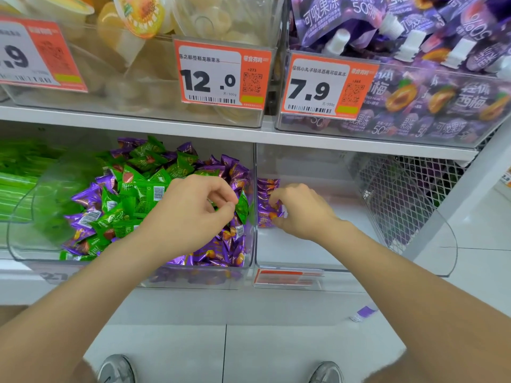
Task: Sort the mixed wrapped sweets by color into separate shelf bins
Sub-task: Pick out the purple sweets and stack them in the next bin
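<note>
Floor level: two shoes (pixel 116 369) on white tile; one purple wrapper (pixel 365 313) lies on the tile by the shelf base.

Left hand (pixel 193 208): thumb and forefinger pinch a green sweet (pixel 242 207), held over the mixed bin (pixel 240 277), close to its right wall. The other fingers are curled.

Right hand (pixel 298 211): inside the right bin (pixel 304 252), fingers curled on purple sweets (pixel 272 214) lying against that bin's left wall. A few more purple sweets sit just behind them.

Mixed bin: green and purple sweets heaped together, unsorted. The bin to its left holds long green packs (pixel 16 183).

Behind the right bin: wire mesh (pixel 401 194).

Upper shelf: price tags reading 12.0 (pixel 221 73) and 7.9 (pixel 326 87); pale jelly cups (pixel 138 17) to the left, purple pouches (pixel 414 37) to the right.
</note>
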